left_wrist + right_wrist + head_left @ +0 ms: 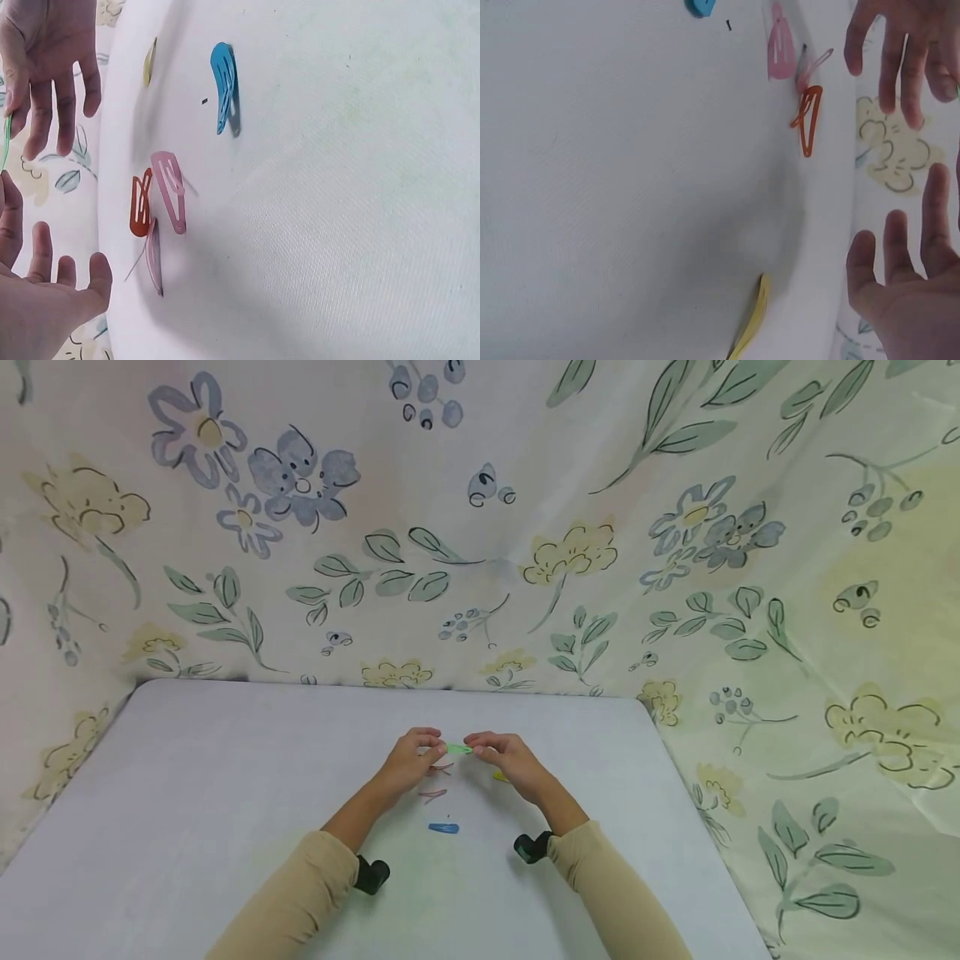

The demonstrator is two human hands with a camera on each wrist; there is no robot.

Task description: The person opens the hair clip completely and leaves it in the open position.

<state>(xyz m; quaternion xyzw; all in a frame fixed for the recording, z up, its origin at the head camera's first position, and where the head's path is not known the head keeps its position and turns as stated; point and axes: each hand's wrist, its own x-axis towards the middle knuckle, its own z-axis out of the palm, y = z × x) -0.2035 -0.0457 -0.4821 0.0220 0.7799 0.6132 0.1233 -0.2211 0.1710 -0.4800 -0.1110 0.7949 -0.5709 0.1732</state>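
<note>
Both hands, left hand (411,758) and right hand (510,758), pinch the green hair clip (459,748) at mid-frame; best keep fingertip pressure even while snapping it.

Green hair clip (459,748) mostly hidden between fingertips of left hand (411,758) and right hand (512,760), blue hair clip (700,7) cut by right wrist view's top edge, yellow hair clip (751,318) cropped at bottom.
</note>
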